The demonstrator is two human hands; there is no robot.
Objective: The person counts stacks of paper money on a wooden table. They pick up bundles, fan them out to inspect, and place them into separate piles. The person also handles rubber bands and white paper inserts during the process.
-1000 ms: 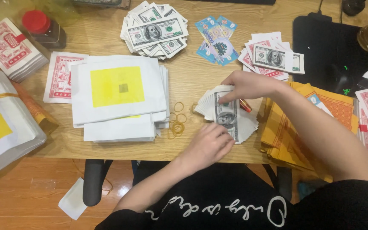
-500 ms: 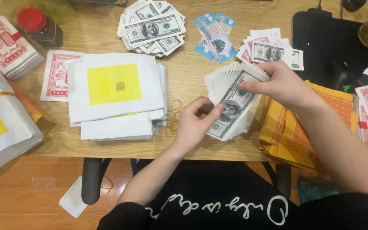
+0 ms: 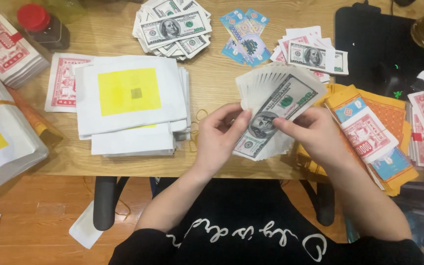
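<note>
1. Head view: I hold a fan of banknotes [image 3: 276,110] above the near edge of the wooden worktop [image 3: 212,88], in front of my chest.
2. My left hand [image 3: 219,135] grips the fan's lower left side; its fingers [image 3: 236,118] are curled and pinch the lower notes, with the thumb against the front note.
3. My right hand [image 3: 317,135] holds the fan's lower right side; its fingers [image 3: 285,125] are pressed onto the front note, pinching the stack from that side.
4. The notes spread upward and rightward from my hands, with the front note tilted.
5. Left of the fan lies a stack of white sheets with a yellow square [image 3: 131,100] on top, resting on the worktop.
6. Between that stack and the fan, a few thin rubber bands [image 3: 198,122] lie on the wood.
7. Beyond the fan, at the far edge, sits a loose pile of banknotes [image 3: 172,27], with blue notes [image 3: 245,34] just right of it.
8. A smaller bundle of notes [image 3: 315,56] lies just beyond the fan, to its right.
9. Right of the fan, orange and red printed papers [image 3: 374,132] are stacked, partly under my right wrist.
10. Far left of the fan stands a jar with a red lid [image 3: 40,24], beside a red-printed bundle [image 3: 8,49].
</note>
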